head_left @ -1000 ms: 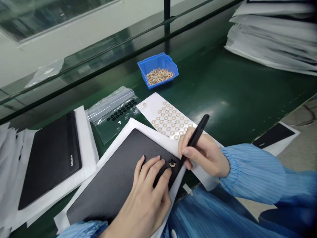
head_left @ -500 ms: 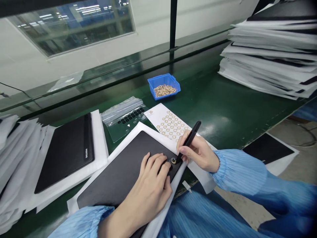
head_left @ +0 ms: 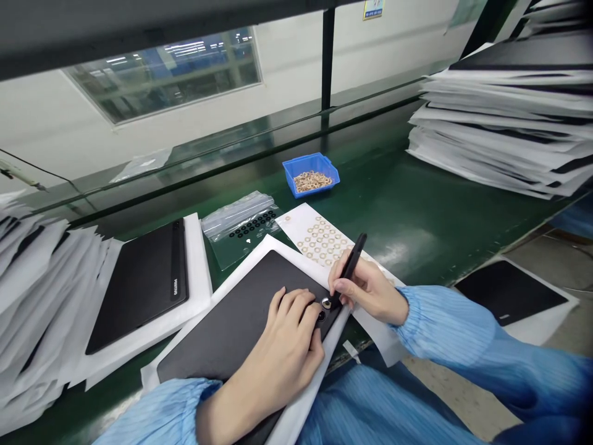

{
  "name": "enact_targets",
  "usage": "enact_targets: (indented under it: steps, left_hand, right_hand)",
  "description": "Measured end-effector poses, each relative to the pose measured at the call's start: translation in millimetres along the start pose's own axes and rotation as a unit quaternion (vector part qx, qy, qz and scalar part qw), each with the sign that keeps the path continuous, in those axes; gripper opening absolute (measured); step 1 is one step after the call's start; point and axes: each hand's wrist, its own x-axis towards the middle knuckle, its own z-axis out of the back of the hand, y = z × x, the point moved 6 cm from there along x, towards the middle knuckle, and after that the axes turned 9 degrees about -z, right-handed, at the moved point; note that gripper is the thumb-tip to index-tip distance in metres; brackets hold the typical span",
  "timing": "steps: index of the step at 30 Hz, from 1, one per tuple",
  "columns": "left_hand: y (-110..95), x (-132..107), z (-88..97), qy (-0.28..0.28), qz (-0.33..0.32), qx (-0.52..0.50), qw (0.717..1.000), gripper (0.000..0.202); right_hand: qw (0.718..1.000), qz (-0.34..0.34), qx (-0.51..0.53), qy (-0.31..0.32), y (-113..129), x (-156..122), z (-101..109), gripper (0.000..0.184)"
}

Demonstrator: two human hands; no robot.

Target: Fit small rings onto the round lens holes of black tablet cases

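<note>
1. Underneath, a glossy green worktop (head_left: 380, 204), worn along its near edge and streaked with reflected light
2. Behind it, a pale wall (head_left: 296, 68) with a window (head_left: 185, 74) full of bluish reflections, and a black post (head_left: 327, 62) just in front
3. High on the wall, a small sign (head_left: 373, 8) with a yellow border and a blue band of print (too small to read)
4. At left, on white foam, a second tablet (head_left: 143, 284) with pale lettering near one edge, apparently POSITIVO (slightly blurred), next to a fanned stack of white sheets (head_left: 46, 321)
5. At lower right, beyond the sleeve, a dark panel (head_left: 514, 290) on white, with a tiny unreadable mark
6. At far right, a tall pile of white sheets and dark panels (head_left: 500, 123)
7. In the middle, on a white sheet, the black tablet (head_left: 227, 327), slantwise, camera side up
8. Across it, the left hand (head_left: 290, 337), fingers loosely spread, gripping nothing
9. Near its corner, the right hand (head_left: 370, 293), closed around a black pen-like tool (head_left: 353, 256), tip down just beside the shiny lens ring (head_left: 327, 303); touching or not, impossible to tell
10. Farther back, a white card (head_left: 306, 213) with rows of tan rings (head_left: 323, 238), a clear zip bag (head_left: 241, 213) with black rings, and a blue bin (head_left: 303, 165) of loose tan rings
</note>
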Motion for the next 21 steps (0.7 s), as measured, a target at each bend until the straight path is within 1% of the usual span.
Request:
enact_targets:
  steps: [3,7,9,13,16,18,21]
  left_hand:
    - [-0.7,-0.2,-0.2,0.001,0.002,0.002,1.000,0.026]
    - [-1.9,-0.3,1.0,-0.002,0.002,0.009,1.000,0.027]
    - [-2.0,-0.2,2.0,-0.005,0.003,0.014,1.000,0.028]
    - [-1.7,-0.4,2.1,-0.003,0.002,0.018,1.000,0.028]
    - [-1.0,-0.3,0.6,0.001,0.003,0.015,1.000,0.028]
    - [-1.0,-0.1,0.2,0.001,0.005,0.015,1.000,0.028]
    - [-2.0,0.0,2.4,0.000,0.010,0.018,1.000,0.028]
  right_hand:
    - [0.999,-0.019,0.029,0.005,-3.7,-0.2,0.7,0.026]
    - [0.995,-0.051,0.071,-0.039,-9.8,0.5,5.4,0.029]
    - [0.993,-0.068,0.078,-0.052,-12.3,1.5,6.0,0.030]
    - [0.994,-0.088,0.048,-0.032,-13.1,4.5,2.0,0.033]
    - [0.996,-0.078,0.038,-0.022,-11.2,4.4,0.2,0.033]
    - [0.996,-0.073,0.051,-0.013,-10.1,2.2,-0.4,0.035]
    - [0.991,-0.083,0.099,0.026,-5.3,0.0,0.3,0.036]
